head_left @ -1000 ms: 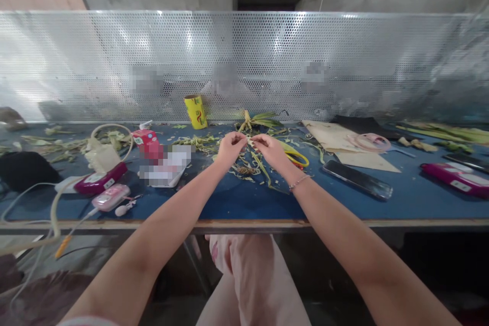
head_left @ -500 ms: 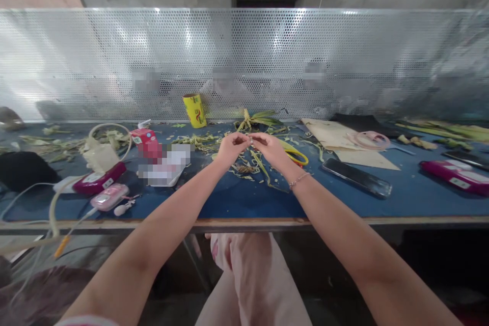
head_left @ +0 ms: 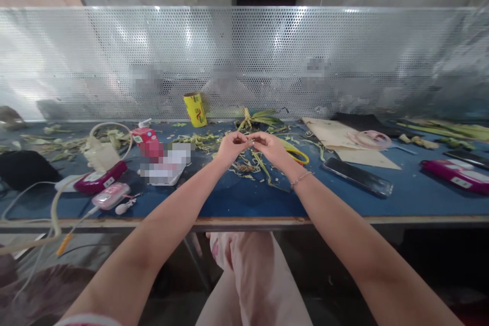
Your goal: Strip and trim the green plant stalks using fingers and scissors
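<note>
My left hand (head_left: 231, 148) and my right hand (head_left: 271, 148) meet fingertip to fingertip above the middle of the blue table (head_left: 252, 201). Both are closed in a pinch. Something tiny and pale shows between the fingertips, too small to name. Under and around them lie plant scraps (head_left: 246, 167), with shreds of leaf and stem. Just right of my right hand are the yellow handles of what look like scissors (head_left: 300, 153), partly hidden by it. Behind the hands rests a bundle of green and yellowish leaves (head_left: 262, 118).
A yellow roll (head_left: 196, 110) stands before a perforated metal screen (head_left: 252, 51). To the left are a red carton (head_left: 147, 143), a white tray (head_left: 173, 165) and a pink device (head_left: 110, 195) on a cable. A phone (head_left: 357, 177) and brown paper (head_left: 326, 134) lie right.
My hands stay in nearly the same place, fingertips still pinched together. The whole view has shifted very slightly; the things on the table have not moved.
</note>
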Motion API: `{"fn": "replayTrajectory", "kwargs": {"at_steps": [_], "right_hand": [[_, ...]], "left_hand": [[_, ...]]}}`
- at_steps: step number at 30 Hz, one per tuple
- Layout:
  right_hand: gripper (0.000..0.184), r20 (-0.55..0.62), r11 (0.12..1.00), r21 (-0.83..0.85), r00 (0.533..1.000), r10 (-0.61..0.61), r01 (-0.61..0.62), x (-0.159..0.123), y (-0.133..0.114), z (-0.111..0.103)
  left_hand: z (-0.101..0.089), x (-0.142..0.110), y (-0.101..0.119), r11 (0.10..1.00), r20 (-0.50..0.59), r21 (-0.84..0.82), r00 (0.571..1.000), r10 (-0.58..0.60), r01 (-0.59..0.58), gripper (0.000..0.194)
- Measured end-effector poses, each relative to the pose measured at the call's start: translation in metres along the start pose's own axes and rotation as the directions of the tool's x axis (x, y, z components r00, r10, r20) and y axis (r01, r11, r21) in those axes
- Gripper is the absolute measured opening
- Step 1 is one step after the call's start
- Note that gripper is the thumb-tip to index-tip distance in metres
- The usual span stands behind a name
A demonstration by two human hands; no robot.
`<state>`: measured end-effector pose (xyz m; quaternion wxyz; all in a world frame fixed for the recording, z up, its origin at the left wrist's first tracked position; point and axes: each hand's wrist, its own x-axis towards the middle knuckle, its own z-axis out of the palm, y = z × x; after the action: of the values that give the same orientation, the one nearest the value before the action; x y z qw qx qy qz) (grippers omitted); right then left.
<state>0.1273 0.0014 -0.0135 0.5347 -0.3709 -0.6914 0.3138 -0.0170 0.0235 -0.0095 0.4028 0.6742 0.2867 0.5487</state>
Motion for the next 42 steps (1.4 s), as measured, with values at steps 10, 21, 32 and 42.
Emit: {"fn": "replayTrajectory", "kwargs": {"at_steps": [10,21,32,42], "right_hand": [[0.013,-0.070,0.997,0.031,0.995,0.076,-0.074,-0.002,-0.002,0.002],[0.015,-0.063,0.991,0.078,0.992,0.111,-0.106,0.000,0.006,0.001],[0.015,-0.062,0.985,0.089,0.987,0.151,-0.145,0.002,0.011,0.000],[0.017,-0.049,0.991,0.045,0.990,0.132,-0.130,0.001,0.009,0.001]], "left_hand": [[-0.001,-0.001,0.003,0.999,0.007,-0.033,1.000,-0.008,0.008,0.027],[0.000,-0.001,0.009,0.976,0.033,-0.197,0.996,-0.088,0.093,0.033],[-0.002,-0.001,0.009,0.992,0.002,-0.102,0.998,-0.071,0.070,0.030],[-0.006,0.001,0.005,0.996,-0.043,-0.052,0.996,-0.075,0.073,0.021]]}}
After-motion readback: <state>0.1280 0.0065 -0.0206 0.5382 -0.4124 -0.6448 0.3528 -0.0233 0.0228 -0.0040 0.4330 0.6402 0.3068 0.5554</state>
